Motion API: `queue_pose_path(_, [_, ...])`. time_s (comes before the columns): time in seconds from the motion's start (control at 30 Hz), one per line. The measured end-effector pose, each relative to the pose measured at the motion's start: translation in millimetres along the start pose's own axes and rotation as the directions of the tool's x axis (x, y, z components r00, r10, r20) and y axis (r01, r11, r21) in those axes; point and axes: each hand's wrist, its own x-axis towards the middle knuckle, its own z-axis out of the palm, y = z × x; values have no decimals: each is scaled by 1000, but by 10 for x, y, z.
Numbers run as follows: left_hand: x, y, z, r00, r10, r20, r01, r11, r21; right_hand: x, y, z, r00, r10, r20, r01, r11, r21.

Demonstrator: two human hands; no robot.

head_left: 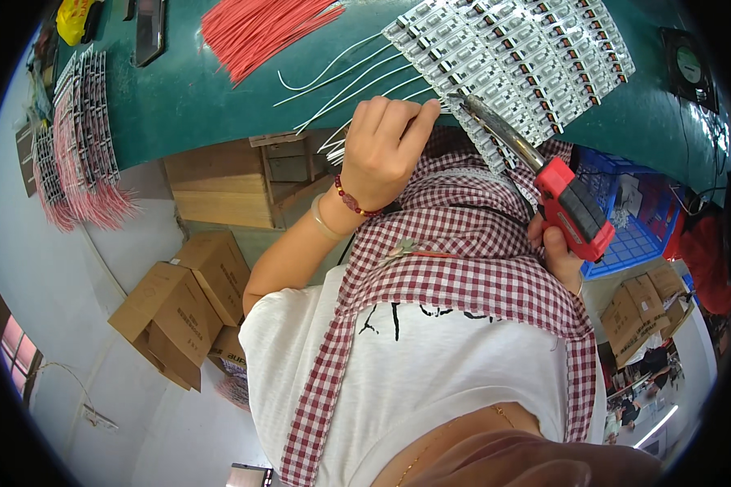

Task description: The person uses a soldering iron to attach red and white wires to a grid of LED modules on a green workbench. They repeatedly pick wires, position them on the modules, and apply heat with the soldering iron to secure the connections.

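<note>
My left hand (382, 150) is closed at the near left edge of a panel of small white parts (503, 57), set in rows. A bunch of white wire ends (333, 150) sticks out beside its wrist, so the fingers appear to hold white wire; the pinch itself is hidden. Several more white wires (341, 69) trail left from the panel. Wrapped round the handle of a red and black soldering gun (573, 203) is my right hand (556, 247). The gun's metal barrel points up and left, its tip over the panel's near edge, close to my left fingertips.
Red wires (264, 28) lie in a pile on the green table (195, 105). Wired strips (85, 130) hang over its left end near a phone (149, 31). A black fan-like device (689, 65) is at right. Below are a blue crate (625, 235), a wooden cabinet (219, 183) and cardboard boxes (170, 312).
</note>
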Motion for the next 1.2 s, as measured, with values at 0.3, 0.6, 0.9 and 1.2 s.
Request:
queue_pose_path(0.3, [12, 9, -11, 1000, 8, 27, -8, 1000, 3, -35, 140, -5, 996, -54, -66, 37, 972, -231])
queue_pose_path(0.6, [11, 2, 1, 1000, 4, 16, -4, 1000, 1, 29, -17, 20, 999, -14, -39, 4, 970, -242])
queue_pose_path(0.9, [-3, 11, 3, 1000, -17, 13, 17, 1000, 5, 6, 117, -87, 993, -118, 17, 119, 978, -172])
queue_pose_path(1.2, [9, -2, -1, 1000, -20, 19, 20, 1000, 22, -37, -7, -9, 1000, 10, -21, -12, 993, -119])
